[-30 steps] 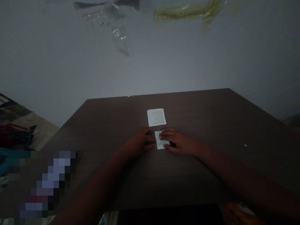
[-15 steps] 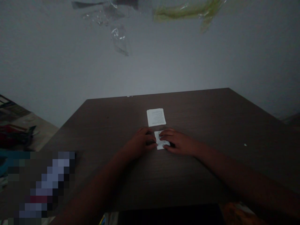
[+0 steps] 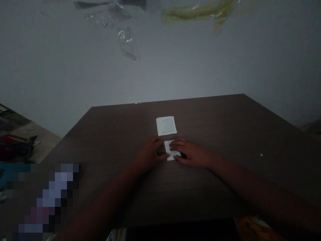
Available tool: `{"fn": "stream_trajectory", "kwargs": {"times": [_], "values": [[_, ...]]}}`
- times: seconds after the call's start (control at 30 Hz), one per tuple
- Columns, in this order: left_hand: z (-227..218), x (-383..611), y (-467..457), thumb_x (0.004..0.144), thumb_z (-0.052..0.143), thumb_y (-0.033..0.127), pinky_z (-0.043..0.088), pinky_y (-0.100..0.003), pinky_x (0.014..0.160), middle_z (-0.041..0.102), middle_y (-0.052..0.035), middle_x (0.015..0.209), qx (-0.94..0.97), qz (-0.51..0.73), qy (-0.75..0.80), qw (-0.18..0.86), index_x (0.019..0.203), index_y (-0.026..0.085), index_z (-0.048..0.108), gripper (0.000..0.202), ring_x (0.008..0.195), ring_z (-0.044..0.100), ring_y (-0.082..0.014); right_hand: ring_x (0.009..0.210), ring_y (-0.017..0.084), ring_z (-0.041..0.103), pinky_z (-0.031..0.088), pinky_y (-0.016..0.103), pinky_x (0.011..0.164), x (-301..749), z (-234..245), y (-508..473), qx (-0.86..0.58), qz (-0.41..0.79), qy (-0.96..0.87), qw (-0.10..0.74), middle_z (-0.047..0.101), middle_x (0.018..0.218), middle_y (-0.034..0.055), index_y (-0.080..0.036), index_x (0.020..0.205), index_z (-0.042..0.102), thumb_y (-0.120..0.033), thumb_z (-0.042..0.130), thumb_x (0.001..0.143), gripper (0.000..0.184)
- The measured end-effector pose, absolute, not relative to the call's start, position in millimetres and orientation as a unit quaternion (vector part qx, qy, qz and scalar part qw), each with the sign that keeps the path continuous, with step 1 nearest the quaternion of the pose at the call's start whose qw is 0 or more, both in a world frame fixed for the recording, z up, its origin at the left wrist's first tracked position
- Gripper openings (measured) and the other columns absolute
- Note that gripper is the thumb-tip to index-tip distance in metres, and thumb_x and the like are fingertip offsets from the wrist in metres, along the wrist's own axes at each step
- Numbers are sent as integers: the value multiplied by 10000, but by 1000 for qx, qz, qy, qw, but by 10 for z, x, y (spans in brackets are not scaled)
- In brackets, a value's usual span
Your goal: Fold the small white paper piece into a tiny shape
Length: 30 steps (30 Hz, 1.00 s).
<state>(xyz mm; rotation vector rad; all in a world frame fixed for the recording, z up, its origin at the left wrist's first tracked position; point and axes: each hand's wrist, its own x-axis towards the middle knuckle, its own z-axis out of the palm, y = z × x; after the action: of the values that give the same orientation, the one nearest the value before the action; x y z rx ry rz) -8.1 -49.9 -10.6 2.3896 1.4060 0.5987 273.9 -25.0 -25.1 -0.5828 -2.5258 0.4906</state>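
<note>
Pinning small paper [image 3: 171,151], seemingly: left hand [image 3: 150,152], right hand [image 3: 190,153].

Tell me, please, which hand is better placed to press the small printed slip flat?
Probably the right. The right hand lies with fingers across the slip and thumb by its near end; the left hand only meets its left edge.
</note>
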Motion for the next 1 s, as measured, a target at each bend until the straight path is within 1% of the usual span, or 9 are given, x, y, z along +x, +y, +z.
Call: {"fn": "stream_trajectory", "kwargs": {"times": [0.13, 0.2, 0.33, 0.47, 0.6, 0.7, 0.8, 0.87, 1.0], "values": [[-83, -97, -488, 1015, 857, 238, 584, -590, 1282, 786, -121, 1451, 840, 205, 480, 152, 1284, 234, 811, 273, 1415, 714, -361, 1394, 328, 745, 619, 566, 1236, 2735, -234, -253, -208, 177, -930, 247, 807, 1434, 187, -191, 1428, 808, -303, 734, 1145, 313], [-54, -110, -488, 1044, 791, 222, 575, -573, 1301, 790, -127, 1469, 845, 200, 471, 156, 1304, 233, 817, 262, 1426, 719, -353, 1386, 321, 747, 621, 553, 1236, 2732, -229, -257, -212, 179, -929, 246, 810, 1433, 174, -208, 1434, 810, -300, 740, 1141, 314], [-21, -153, -475, 1063, 697, 188, 546, -551, 1346, 795, -123, 1512, 858, 185, 451, 163, 1352, 243, 825, 321, 1450, 731, -340, 1437, 327, 726, 607, 563, 1260, 2734, -228, -265, -221, 183, -928, 239, 803, 1470, 170, -223, 1452, 809, -300, 742, 1139, 330], [-45, -202, -446, 1027, 704, 167, 563, -562, 1344, 787, -112, 1561, 858, 188, 448, 167, 1382, 269, 831, 390, 1468, 733, -339, 1470, 315, 716, 598, 549, 1278, 2739, -235, -264, -224, 185, -930, 226, 790, 1506, 173, -212, 1469, 799, -314, 736, 1146, 345], [-62, -231, -427, 1025, 694, 147, 570, -604, 1335, 796, -132, 1545, 861, 189, 440, 170, 1382, 239, 832, 394, 1464, 740, -339, 1460, 318, 724, 593, 563, 1282, 2734, -250, -258, -222, 184, -932, 222, 792, 1506, 181, -206, 1476, 792, -326, 721, 1155, 350], [-54, -234, -435, 1033, 703, 152, 570, -609, 1332, 789, -145, 1550, 860, 190, 443, 169, 1377, 225, 829, 373, 1468, 739, -341, 1467, 338, 720, 595, 591, 1276, 2732, -263, -255, -220, 183, -932, 225, 787, 1508, 202, -183, 1476, 787, -338, 713, 1158, 362], [-46, -212, -455, 1048, 719, 174, 563, -590, 1337, 784, -143, 1542, 856, 192, 449, 166, 1369, 229, 823, 342, 1466, 736, -338, 1483, 347, 709, 594, 596, 1276, 2733, -264, -257, -221, 181, -932, 223, 780, 1514, 213, -165, 1479, 779, -345, 701, 1164, 371], [-49, -190, -467, 1046, 750, 204, 563, -590, 1332, 783, -136, 1524, 853, 192, 457, 162, 1364, 239, 816, 327, 1467, 725, -346, 1476, 339, 713, 594, 591, 1276, 2731, -254, -260, -222, 184, -932, 219, 784, 1513, 201, -184, 1475, 780, -338, 706, 1161, 357], [-63, -158, -474, 1032, 798, 243, 568, -599, 1311, 764, -146, 1518, 847, 186, 473, 157, 1408, 233, 791, 376, 1458, 709, -370, 1444, 332, 731, 600, 589, 1267, 2725, -225, -268, -222, 190, -929, 225, 795, 1495, 194, -196, 1443, 792, -314, 730, 1144, 327]]}}
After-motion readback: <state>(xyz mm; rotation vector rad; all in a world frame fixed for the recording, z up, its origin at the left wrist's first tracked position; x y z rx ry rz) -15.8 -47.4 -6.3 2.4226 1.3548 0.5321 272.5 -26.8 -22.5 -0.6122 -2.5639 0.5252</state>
